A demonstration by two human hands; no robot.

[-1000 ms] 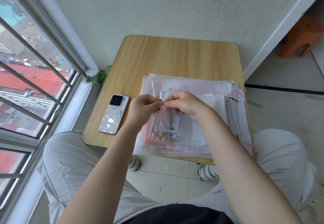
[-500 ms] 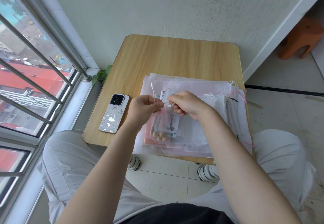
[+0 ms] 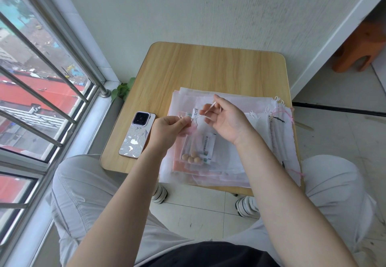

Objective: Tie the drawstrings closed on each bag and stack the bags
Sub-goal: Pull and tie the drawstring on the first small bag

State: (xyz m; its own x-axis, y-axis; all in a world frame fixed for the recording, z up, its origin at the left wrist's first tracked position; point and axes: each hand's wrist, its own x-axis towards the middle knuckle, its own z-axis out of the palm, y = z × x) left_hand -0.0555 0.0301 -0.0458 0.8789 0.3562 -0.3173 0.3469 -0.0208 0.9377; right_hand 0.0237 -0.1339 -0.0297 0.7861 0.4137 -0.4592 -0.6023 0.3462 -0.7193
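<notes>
Pinching the drawstring in my left hand and right hand, fingers curled, I hold the bag above the pile.

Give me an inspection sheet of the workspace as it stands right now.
Surface: small wooden table, far half bare.
Job's things: sheer pink bag holding round beads and a packet; its white drawstring is stretched between the hands, knot not finished. It sits over a pile of flat bags.
Clutter: phone face down, left of the pile.
Hands: left hand pinches one string end; right hand pinches the other, raised.
Cables: nothing seen.
Surroundings: barred window on the left, white wall ahead, orange stool far right, tiled floor.
</notes>
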